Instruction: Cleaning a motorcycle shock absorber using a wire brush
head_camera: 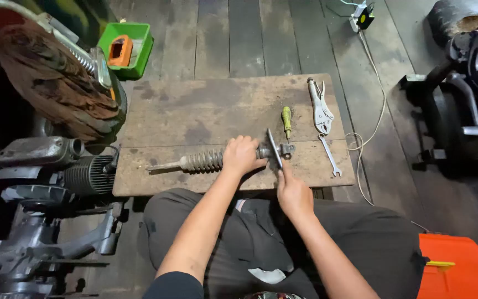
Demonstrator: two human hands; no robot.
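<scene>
L hand [243, 155] grips shock absorber [206, 161] on board [195, 111]; R hand [293, 194] holds wrench [274, 148] at right end. Keep wrench square, shock pinned.

The desk [206, 111] is rough, stained bare wood, matt and scuffed. The shock absorber [206, 161] on it is dull grey metal with a dusty ribbed spring. The locking pliers [321, 111] and the wrench [330, 155] are bright, smooth metal. The screwdriver [287, 119] has a glossy yellow-green plastic handle. The floor [239, 33] is dark, worn planks.
</scene>
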